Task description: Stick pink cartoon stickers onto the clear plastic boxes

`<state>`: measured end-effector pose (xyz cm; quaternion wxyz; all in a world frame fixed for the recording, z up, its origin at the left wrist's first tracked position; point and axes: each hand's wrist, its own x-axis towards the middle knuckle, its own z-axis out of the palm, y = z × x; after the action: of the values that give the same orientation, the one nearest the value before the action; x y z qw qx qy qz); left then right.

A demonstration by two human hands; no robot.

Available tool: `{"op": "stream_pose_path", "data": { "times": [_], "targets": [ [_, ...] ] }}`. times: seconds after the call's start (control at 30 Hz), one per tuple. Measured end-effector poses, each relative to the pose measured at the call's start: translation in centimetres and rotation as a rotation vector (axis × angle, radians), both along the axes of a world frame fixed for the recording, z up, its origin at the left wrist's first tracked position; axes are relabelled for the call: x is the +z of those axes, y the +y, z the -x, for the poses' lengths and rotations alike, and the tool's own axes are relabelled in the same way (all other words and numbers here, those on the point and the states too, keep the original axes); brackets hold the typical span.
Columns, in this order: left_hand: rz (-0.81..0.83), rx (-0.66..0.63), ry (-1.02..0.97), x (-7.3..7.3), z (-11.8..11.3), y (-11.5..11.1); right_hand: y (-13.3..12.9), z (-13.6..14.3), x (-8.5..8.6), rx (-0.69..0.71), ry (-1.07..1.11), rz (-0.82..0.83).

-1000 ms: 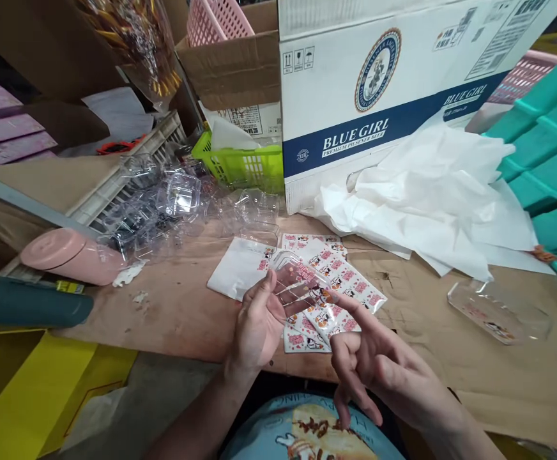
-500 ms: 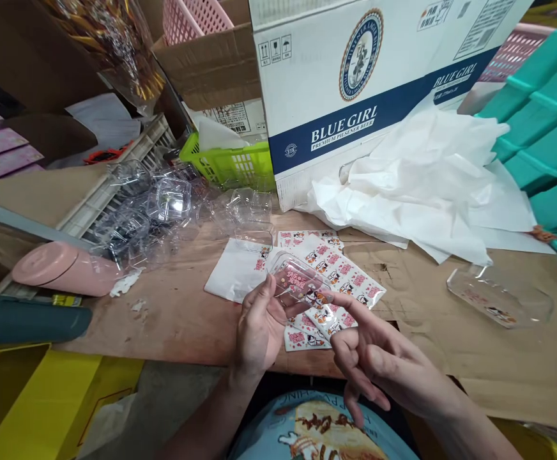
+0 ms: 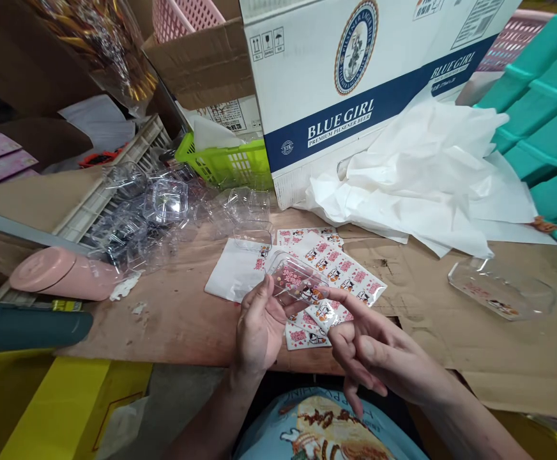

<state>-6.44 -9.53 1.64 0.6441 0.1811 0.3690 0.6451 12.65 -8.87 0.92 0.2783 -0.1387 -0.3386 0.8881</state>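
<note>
My left hand [image 3: 262,326] grips a small clear plastic container [image 3: 278,265] by its near left side, thumb on top. On the container is a sticker with pink lettering and a cartoon cat. With its index finger stretched out, my right hand [image 3: 372,348] touches the cat end of the sticker. Its other fingers are apart and loosely bent, holding nothing. Beneath the container lie sticker sheets [image 3: 343,271] with repeated pink and cat designs, and a mostly bare white sheet [image 3: 228,271]. Another clear container [image 3: 503,297] bearing the same sticker rests to the right.
Several clear plastic containers [image 3: 166,204] are heaped at left, near a pink bottle [image 3: 62,273] and a green basket [image 3: 230,163]. Behind stands a Blue Girl beer carton [image 3: 321,121]. Crumpled white paper [image 3: 403,185] and teal bins [image 3: 547,128] occupy the right.
My right index finger stays on the sticker with only a slight shift. The view has moved slightly; the container remains in my left hand.
</note>
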Motion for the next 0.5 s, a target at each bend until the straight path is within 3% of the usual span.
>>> {"op": "stream_pose_path", "data": {
  "times": [0.5],
  "targets": [
    [0.007, 0.013, 0.014, -0.08, 0.17, 0.0, 0.37, 0.38, 0.27, -0.006, -0.04, 0.015]
  ]
}}
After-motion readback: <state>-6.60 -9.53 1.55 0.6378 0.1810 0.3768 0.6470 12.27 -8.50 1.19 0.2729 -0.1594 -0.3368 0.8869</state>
